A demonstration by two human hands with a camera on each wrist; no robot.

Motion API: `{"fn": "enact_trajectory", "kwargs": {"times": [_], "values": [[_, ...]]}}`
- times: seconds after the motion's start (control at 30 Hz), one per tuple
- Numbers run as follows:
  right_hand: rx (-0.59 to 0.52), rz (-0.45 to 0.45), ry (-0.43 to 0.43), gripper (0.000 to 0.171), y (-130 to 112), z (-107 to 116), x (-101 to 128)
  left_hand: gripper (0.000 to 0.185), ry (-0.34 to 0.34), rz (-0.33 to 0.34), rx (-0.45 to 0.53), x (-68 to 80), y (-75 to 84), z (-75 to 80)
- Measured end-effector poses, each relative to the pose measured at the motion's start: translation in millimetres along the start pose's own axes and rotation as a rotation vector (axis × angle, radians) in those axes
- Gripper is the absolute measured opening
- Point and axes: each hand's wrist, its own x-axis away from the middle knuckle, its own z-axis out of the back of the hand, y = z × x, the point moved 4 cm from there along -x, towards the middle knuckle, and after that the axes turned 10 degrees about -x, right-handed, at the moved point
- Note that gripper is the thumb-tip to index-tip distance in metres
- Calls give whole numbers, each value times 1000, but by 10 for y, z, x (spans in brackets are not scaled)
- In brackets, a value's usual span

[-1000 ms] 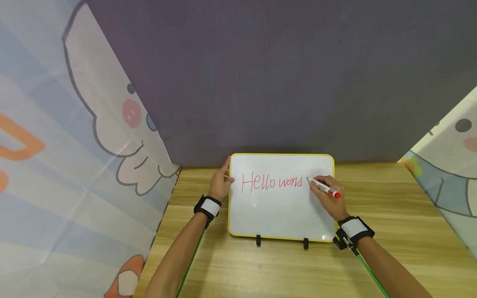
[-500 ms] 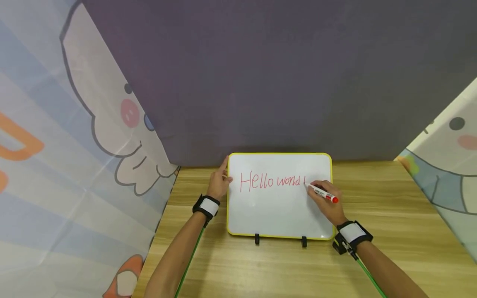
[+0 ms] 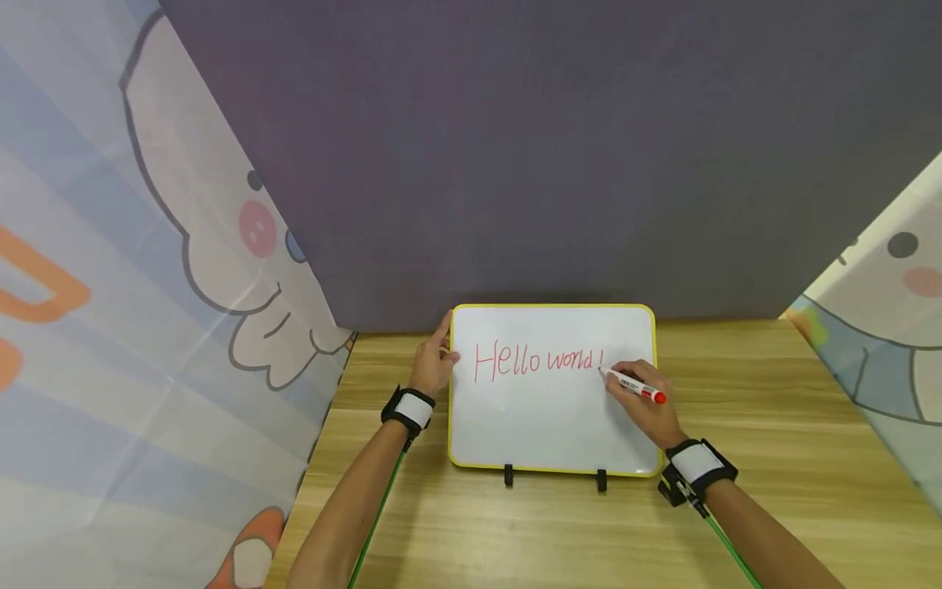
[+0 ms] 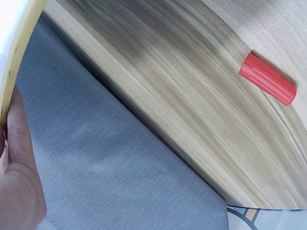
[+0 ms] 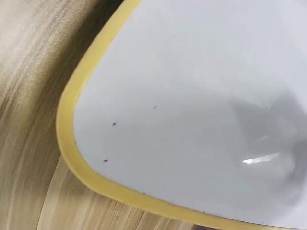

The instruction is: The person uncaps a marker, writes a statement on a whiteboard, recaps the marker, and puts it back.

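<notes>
A whiteboard [image 3: 545, 425] with a yellow rim stands propped on a black stand [image 3: 509, 474]. Red handwriting [image 3: 533, 358] across it reads "Hello world!". My left hand [image 3: 432, 365] grips the board's left edge, thumb on the front and the other fingers beside and behind it; in the left wrist view, fingers [image 4: 19, 134] lie along the yellow rim. Between thumb and fingers, my right hand [image 3: 655, 413] holds a white marker [image 3: 634, 384] with a red end, its tip right at the exclamation mark's foot. The right wrist view shows a board corner [image 5: 144, 143] but not this hand.
A red marker cap [image 4: 267, 79] lies on the wooden table [image 3: 751, 409]. Behind the board rises a dark grey panel [image 3: 515, 164]. Printed cartoon cloth [image 3: 88, 245] walls off the left, and similar cloth [image 3: 912, 343] the right. Green cables [image 3: 377, 519] run from both wrists.
The marker moved slightly down, and a red exclamation mark appeared after "world": first its stroke, then a dot at the bottom. My left hand kept its hold on the board's edge.
</notes>
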Motion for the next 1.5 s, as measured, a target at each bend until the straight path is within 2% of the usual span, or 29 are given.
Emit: {"fn": "enact_trajectory", "kwargs": {"times": [0.43,0.63,0.77,0.9,1.0,1.07,1.17,1.23,1.33,1.4,1.5], "values": [[21,-29,-5,13,-40,-24,-15,81,11,-13,-13,35,-3,71],[15,-37,-3,14,-57,-43,-12,82,0,8,-4,66,-8,98],[-11,-37,7,14,-111,-38,-34,80,-27,6,27,71,1,120],[-53,-46,18,14,-244,-6,-80,81,-81,9,100,73,-20,129],[-58,-60,15,13,-343,24,-115,80,-127,1,167,62,-97,131],[-56,-60,13,12,-377,39,-133,70,-148,-9,171,62,-179,156],[-51,-31,29,12,-409,57,-153,48,-136,-32,28,100,-342,222],[-55,-12,42,12,-413,63,-157,36,-126,-37,-162,170,-466,259],[-64,5,51,13,-409,60,-152,31,-138,-50,-415,323,-647,248],[-71,7,46,13,-411,49,-148,34,-151,-71,-524,425,-759,202],[-77,-1,29,14,-426,24,-140,36,-161,-65,-584,564,-891,136]]}}
